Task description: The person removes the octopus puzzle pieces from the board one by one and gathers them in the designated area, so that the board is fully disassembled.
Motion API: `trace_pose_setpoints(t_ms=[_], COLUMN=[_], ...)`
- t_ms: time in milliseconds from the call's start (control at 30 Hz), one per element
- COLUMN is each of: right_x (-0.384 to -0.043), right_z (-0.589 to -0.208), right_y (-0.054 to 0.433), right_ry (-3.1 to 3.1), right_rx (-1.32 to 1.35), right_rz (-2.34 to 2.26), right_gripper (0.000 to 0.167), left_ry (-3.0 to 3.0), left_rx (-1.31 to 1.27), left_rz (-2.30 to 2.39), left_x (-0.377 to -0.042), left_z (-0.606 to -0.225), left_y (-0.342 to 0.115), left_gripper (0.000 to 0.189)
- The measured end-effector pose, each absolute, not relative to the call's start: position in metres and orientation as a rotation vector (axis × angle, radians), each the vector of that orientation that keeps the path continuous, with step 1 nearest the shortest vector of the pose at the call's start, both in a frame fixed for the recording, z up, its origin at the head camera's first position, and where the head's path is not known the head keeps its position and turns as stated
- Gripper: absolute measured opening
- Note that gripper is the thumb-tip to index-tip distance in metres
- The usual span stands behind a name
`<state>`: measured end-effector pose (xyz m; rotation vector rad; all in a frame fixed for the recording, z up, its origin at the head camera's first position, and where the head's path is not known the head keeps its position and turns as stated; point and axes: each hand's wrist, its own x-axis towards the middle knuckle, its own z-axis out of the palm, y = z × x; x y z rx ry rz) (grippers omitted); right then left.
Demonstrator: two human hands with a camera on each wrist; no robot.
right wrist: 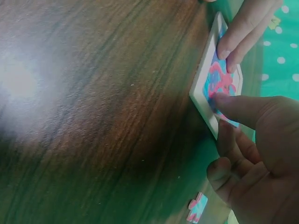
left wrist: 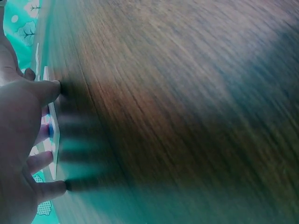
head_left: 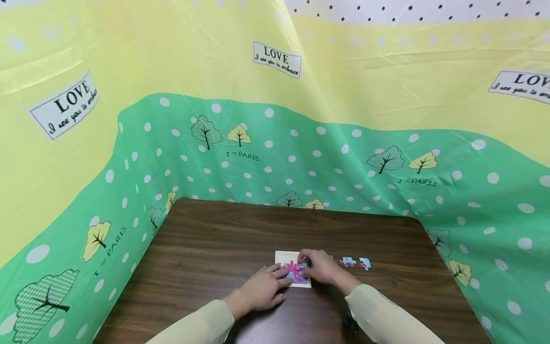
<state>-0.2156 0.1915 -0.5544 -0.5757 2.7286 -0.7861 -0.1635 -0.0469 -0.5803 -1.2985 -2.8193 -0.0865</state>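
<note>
A small jigsaw puzzle (head_left: 294, 273) with a pink figure on blue sits in a pale wooden tray (head_left: 283, 255) on the table. My left hand (head_left: 263, 288) lies at the tray's left side, fingers spread and fairly straight, with some fingertips resting on the puzzle. From the right, my right hand (head_left: 323, 267) reaches over the tray and pinches a puzzle piece (right wrist: 223, 116) at its edge between thumb and bent fingers, which partly hide it. In the right wrist view, the thumb (right wrist: 247, 108) lies over the pink print and left-hand fingers (right wrist: 240, 35) touch the far part.
Loose puzzle pieces (head_left: 348, 262) lie right of the tray, another (head_left: 365, 263) farthest right, and one partly behind the right hand. The dark wooden table (head_left: 206, 239) is bordered at its back and sides by a green and yellow printed curtain (head_left: 266, 143).
</note>
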Motion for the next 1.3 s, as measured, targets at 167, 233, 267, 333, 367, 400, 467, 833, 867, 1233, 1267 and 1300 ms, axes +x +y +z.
trace_pose_setpoints(t_ms=[167,233,267,333,367,400,467,833,867,1233,1267,1300], right_x=[-0.214,-0.213,-0.213,-0.212,-0.212,-0.212,-0.212,-0.209,-0.209,-0.208,-0.208,-0.207], right_z=[-0.551,-0.550,-0.549,-0.549,-0.548,-0.548,-0.549,-0.554,-0.555,-0.556,-0.556,-0.556], right_y=[0.194,0.195,0.196,0.197,0.198,0.198,0.199,0.203,0.204,0.202,0.202,0.202], right_ry=[2.717,2.714,2.710,2.712,2.711,2.712,2.713,2.758,2.762,2.770,2.768,2.769], right_rx=[-0.591,-0.597,-0.594,-0.581,-0.570,-0.559,-0.540,-0.568,-0.571,-0.592,-0.594,-0.596], right_rz=[-0.811,-0.833,-0.845,-0.848,-0.858,-0.857,-0.865,-0.924,-0.926,-0.905,-0.903,-0.899], right_gripper=[0.017,0.014,0.013,0.012,0.012,0.012,0.011,0.009,0.009,0.009,0.009,0.008], left_ry=[-2.802,-2.793,-2.790,-2.788,-2.787,-2.787,-2.790,-2.807,-2.820,-2.904,-2.899,-2.889], left_rx=[-1.299,-1.301,-1.301,-1.299,-1.298,-1.296,-1.294,-1.295,-1.295,-1.268,-1.268,-1.269], left_rz=[-0.089,-0.091,-0.092,-0.090,-0.090,-0.091,-0.087,-0.075,-0.072,-0.009,0.002,0.024], left_x=[-0.163,-0.163,-0.163,-0.164,-0.164,-0.164,-0.164,-0.165,-0.165,-0.161,-0.161,-0.161], left_z=[-0.579,-0.579,-0.579,-0.579,-0.579,-0.579,-0.579,-0.579,-0.579,-0.579,-0.579,-0.579], left_y=[-0.047,-0.047,-0.047,-0.047,-0.047,-0.047,-0.047,-0.044,-0.044,-0.035,-0.035,-0.034], left_gripper=[0.050,0.050,0.050,0.050,0.050,0.050,0.050,0.053,0.054,0.056,0.057,0.057])
